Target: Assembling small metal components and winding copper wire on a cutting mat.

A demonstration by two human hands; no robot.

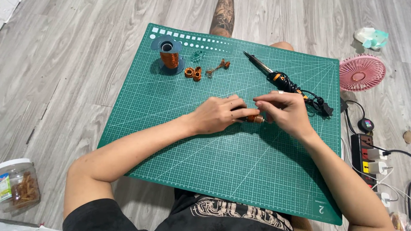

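My left hand (217,114) and my right hand (285,112) meet over the middle of a green cutting mat (207,165). Between their fingertips they pinch a small copper-wound coil (255,119), and both hands grip it. Most of the coil is hidden by the fingers. At the mat's far edge stands a spool of copper wire (169,55). Beside it lie two small copper coils (193,73) and a twisted bit of copper wire (217,67).
A soldering iron (277,76) with a bundled black cord lies at the mat's far right. On the wood floor to the right are a pink fan (362,72) and a power strip (364,158) with plugs. A clear jar (16,183) stands at the left.
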